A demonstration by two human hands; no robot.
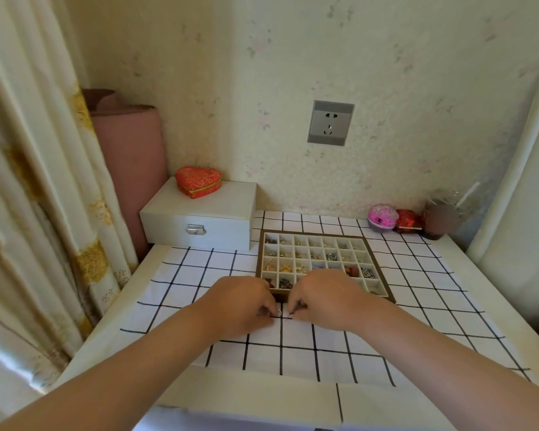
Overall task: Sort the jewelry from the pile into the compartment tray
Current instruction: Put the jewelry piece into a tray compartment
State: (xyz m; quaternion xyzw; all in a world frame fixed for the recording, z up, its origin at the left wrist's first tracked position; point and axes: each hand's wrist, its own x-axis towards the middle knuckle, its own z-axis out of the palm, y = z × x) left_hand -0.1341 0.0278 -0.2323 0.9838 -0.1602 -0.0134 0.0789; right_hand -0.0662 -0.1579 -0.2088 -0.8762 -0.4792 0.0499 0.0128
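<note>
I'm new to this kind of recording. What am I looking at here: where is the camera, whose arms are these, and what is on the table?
There is no machine here. A person works with bare hands, and the single picture comes from a camera worn on their head, looking forward and down. The two arms entering from below are theirs. The left hand and right hand meet just in front of a brown-framed tray of small compartments, many already holding jewelry. The fingers of both hands pinch a small silver piece, which is too small to identify. Everything sits on a checked cloth. Further back stand a white box with a red heart-shaped case on top, and a pink round trinket by the wall.
</note>
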